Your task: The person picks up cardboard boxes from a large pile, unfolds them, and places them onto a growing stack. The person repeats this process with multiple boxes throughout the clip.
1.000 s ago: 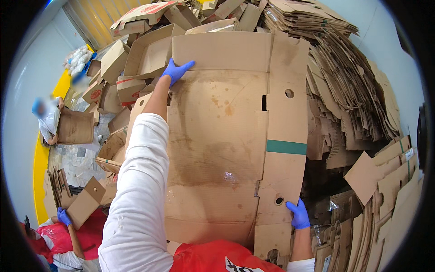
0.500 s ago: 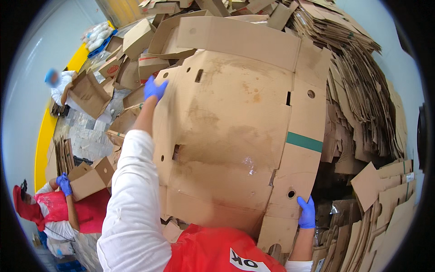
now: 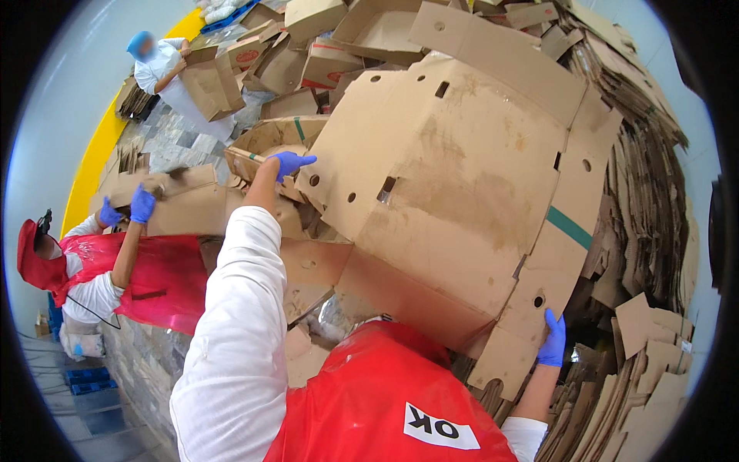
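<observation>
I hold a large opened-out cardboard box [image 3: 469, 169] in front of me, tilted, with brown stains and a green stripe on its right flap. My left hand [image 3: 291, 164], in a blue glove, is at the edge of its left flap, thumb stretched over the edge; the other fingers are partly hidden. My right hand [image 3: 553, 339], also gloved, grips the lower right edge beside a round hole, thumb on the near face. The lower panel folds toward my red apron [image 3: 369, 393].
Flattened cardboard stacks [image 3: 647, 192] rise on the right, with more upright sheets [image 3: 654, 385] at lower right. Loose boxes [image 3: 385, 31] pile up at the back. A person in a red apron [image 3: 154, 277] handles cardboard at left; another in white [image 3: 165, 65] holds a box farther back.
The box has shifted right in view and tilted, its left flap and lower panel now bent. My left hand has come lower along the flap. The person in red has lifted their cardboard.
</observation>
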Motion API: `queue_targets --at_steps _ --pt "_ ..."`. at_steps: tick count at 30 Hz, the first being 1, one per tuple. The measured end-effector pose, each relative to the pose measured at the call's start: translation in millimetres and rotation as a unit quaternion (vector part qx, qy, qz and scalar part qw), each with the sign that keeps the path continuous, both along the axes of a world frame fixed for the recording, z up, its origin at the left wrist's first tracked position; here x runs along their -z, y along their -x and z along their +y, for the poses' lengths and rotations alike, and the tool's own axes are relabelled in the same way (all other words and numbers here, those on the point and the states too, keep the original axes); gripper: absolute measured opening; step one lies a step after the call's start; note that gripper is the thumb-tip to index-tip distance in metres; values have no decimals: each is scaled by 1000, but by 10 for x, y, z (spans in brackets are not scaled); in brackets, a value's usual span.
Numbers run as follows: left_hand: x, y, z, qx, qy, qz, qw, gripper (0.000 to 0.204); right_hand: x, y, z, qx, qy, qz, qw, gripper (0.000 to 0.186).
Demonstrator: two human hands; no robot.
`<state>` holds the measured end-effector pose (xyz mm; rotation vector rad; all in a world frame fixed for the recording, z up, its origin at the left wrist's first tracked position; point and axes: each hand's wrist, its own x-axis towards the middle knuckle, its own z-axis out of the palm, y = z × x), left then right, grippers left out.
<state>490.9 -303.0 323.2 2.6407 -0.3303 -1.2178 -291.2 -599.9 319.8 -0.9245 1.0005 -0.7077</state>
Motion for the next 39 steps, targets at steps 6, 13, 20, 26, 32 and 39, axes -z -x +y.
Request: queue_targets --at_steps 6,13,20,26,32,39 --pt "335 128 -176 -95 79 -63 990 115 228 129 -106 0 37 17 999 56" --pt "541 -65 100 -112 80 -117 984 88 -52 113 -118 -34 14 37 999 58" --pt "-837 205 155 101 145 -359 917 45 -79 45 -40 -32 33 13 999 57" --pt "-1422 1323 -93 214 82 -575 785 17 -38 45 11 -24 41 -15 999 53" --pt "-1053 1542 -247 207 189 -549 787 15 27 35 1 -25 32 -31 999 51" --pt "-757 1501 -490 177 248 -435 847 58 53 77 47 -26 45 -26 998 50"
